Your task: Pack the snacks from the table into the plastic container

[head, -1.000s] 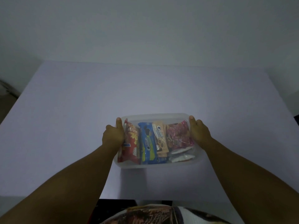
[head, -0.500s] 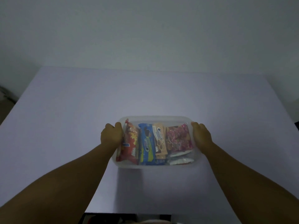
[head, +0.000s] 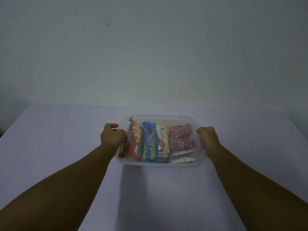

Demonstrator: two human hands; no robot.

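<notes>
A clear plastic container [head: 160,116] sits far out on the white table [head: 50,147]. Inside it, side by side, stand a red snack pack [head: 134,144], a blue cookie pack [head: 150,142], a beige cookie pack [head: 163,139] and a pink pack [head: 180,139], with white wrappers [head: 182,159] beneath. My left hand [head: 112,137] grips the container's left rim. My right hand [head: 208,139] grips its right rim. Both arms are stretched forward.
A plain grey-white wall [head: 150,55] rises right behind the table's far edge. The table surface spreads out to the left, right and front of the container.
Both hands have pushed the container away from me toward the table's far edge, arms extending. The camera has tilted up, showing more wall.
</notes>
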